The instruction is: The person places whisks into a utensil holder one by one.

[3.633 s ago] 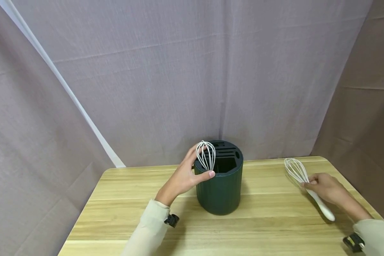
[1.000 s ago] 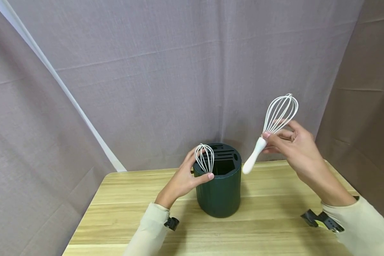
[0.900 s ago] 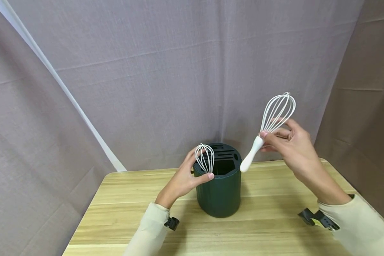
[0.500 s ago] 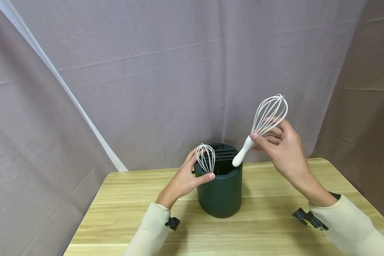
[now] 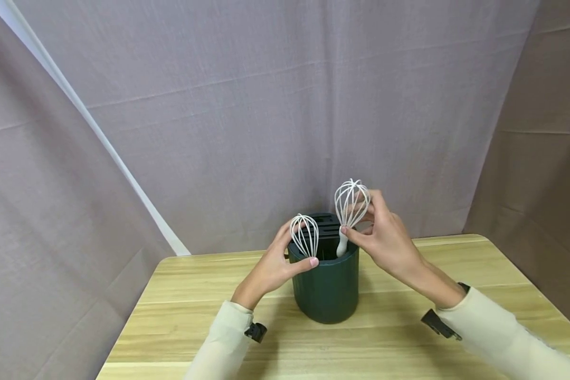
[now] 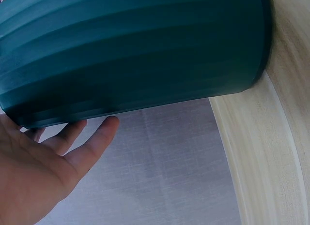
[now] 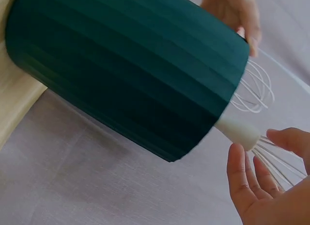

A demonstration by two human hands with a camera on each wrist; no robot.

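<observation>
Grey cloth hangs behind a wooden table (image 5: 180, 295). One dark green holder (image 5: 325, 287) stands upright near the table's back edge, about midway between its left and right edges. There are two white whisks, both handle-down in the holder's open top. The small whisk (image 5: 304, 236) stands at the holder's left rim. The large whisk (image 5: 350, 211) stands at the right of the opening, its handle partly sunk inside and its wire head above the rim. The left hand (image 5: 269, 267) curls round the holder's left side, thumb on the front wall and fingers behind the small whisk. The right hand (image 5: 387, 240) pinches the large whisk where the wires meet the handle, thumb in front and fingers behind the wires.
</observation>
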